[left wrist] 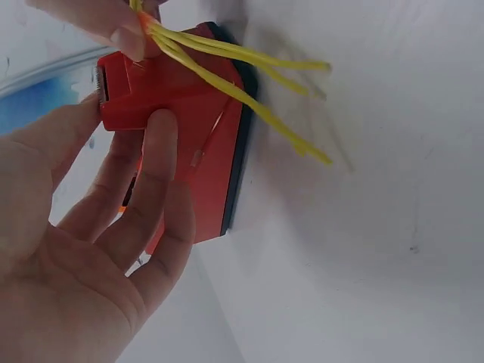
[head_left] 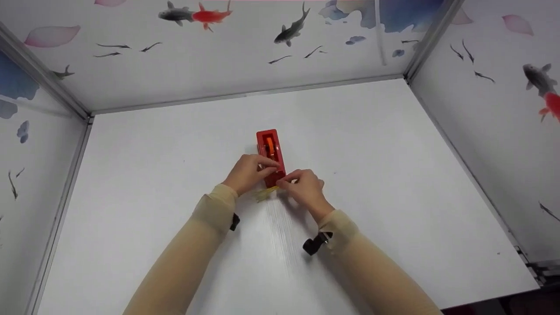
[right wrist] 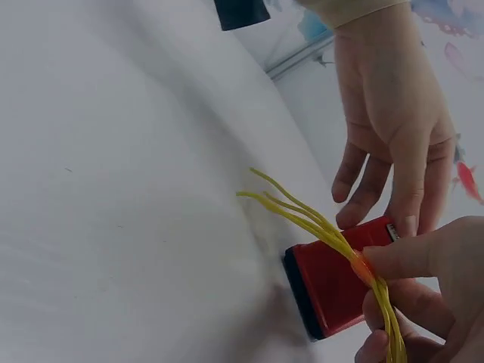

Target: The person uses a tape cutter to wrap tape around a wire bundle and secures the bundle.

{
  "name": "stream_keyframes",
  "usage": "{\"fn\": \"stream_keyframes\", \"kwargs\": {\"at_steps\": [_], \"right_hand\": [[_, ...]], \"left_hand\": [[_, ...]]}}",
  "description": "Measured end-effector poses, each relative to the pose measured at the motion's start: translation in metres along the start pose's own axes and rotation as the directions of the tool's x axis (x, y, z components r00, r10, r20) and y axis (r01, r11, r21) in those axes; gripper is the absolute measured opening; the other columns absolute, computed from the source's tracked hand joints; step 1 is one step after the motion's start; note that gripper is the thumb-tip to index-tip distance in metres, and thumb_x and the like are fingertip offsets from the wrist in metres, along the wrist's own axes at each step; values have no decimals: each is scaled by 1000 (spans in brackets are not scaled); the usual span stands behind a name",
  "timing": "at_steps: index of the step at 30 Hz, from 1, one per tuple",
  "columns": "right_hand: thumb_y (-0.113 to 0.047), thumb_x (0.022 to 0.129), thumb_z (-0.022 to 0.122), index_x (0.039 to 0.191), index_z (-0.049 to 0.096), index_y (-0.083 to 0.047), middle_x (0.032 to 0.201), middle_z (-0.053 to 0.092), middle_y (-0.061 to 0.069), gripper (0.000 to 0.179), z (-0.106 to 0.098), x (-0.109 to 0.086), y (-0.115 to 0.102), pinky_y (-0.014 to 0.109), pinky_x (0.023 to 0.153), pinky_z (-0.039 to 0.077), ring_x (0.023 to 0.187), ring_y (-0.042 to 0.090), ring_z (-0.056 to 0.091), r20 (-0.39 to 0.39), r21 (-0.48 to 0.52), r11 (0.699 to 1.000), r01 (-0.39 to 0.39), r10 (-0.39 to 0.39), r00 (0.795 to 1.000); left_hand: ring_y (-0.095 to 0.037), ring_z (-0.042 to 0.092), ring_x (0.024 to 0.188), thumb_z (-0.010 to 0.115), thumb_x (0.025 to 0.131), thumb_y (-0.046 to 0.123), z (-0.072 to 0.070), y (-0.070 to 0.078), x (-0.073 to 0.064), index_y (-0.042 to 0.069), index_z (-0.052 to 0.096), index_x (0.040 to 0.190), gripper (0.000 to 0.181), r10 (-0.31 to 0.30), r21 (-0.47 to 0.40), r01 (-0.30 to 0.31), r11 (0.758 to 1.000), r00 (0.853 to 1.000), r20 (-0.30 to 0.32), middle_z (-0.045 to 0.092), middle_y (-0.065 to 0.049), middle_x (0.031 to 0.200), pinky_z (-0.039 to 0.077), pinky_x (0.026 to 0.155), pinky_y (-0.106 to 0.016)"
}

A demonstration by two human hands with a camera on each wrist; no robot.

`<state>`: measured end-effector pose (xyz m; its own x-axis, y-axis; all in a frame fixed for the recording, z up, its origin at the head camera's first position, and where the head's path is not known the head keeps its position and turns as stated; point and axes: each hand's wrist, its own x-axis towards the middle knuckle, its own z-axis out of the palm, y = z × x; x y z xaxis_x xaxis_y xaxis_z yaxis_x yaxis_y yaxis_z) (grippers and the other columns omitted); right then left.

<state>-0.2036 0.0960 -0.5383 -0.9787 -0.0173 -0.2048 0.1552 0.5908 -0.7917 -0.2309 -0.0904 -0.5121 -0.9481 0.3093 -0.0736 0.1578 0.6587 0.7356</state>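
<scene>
A red tape dispenser (head_left: 274, 177) with a dark base stands on the white table, an orange tape roll (head_left: 270, 146) in its slot. My left hand (head_left: 247, 172) holds its front end: in the left wrist view, curled fingers (left wrist: 160, 144) press the red body and one digit lies by the toothed cutter (left wrist: 101, 83). Between thumb and fingers, my right hand (head_left: 305, 188) pinches a bundle of thin yellow wires (right wrist: 321, 231) right beside the dispenser's front. A band of orange tape (right wrist: 362, 267) wraps the bundle at the pinch. Loose wire ends fan out toward the left hand's side.
The white tabletop (head_left: 166, 175) surrounds the dispenser. Panels printed with fish (head_left: 291, 33) and petals enclose the back and both sides, meeting at metal corner rails. A black strap piece (head_left: 316, 245) hangs at the right wrist.
</scene>
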Motion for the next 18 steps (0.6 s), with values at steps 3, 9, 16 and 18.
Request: {"fn": "stream_keyframes", "kwargs": {"at_steps": [3,9,16,18], "right_hand": [[-34,90,79,93,84,-18,98,76,-2,17,-6,-8,1,47,97,37,93,19,60,37,53,999,14,-16,999],[-33,91,81,99,84,-19,96,75,0,17,-17,-21,15,30,71,45,84,18,54,34,245,964,105,-117,993],[-36,91,80,102,84,-22,99,77,-2,19,-25,-19,21,35,87,52,98,18,65,91,309,917,250,-291,952],[-35,91,80,106,84,-22,102,78,-3,20,-27,-17,23,36,88,53,101,18,66,128,302,912,277,-326,936]], "left_hand": [[-17,62,88,73,98,29,3,-1,-17,21,76,124,27,60,37,-57,998,993,-101,74,1,112,55,79,-30],[-18,65,92,80,92,33,15,-3,-50,21,80,111,23,168,125,-151,981,977,-135,76,3,100,54,79,-32],[-13,64,85,82,89,26,20,-4,-61,16,83,105,19,192,93,-179,979,969,-156,78,2,92,55,79,-32],[-13,63,82,82,89,25,20,-5,-63,15,83,103,17,190,70,-181,981,967,-169,78,2,89,54,76,-31]]}}
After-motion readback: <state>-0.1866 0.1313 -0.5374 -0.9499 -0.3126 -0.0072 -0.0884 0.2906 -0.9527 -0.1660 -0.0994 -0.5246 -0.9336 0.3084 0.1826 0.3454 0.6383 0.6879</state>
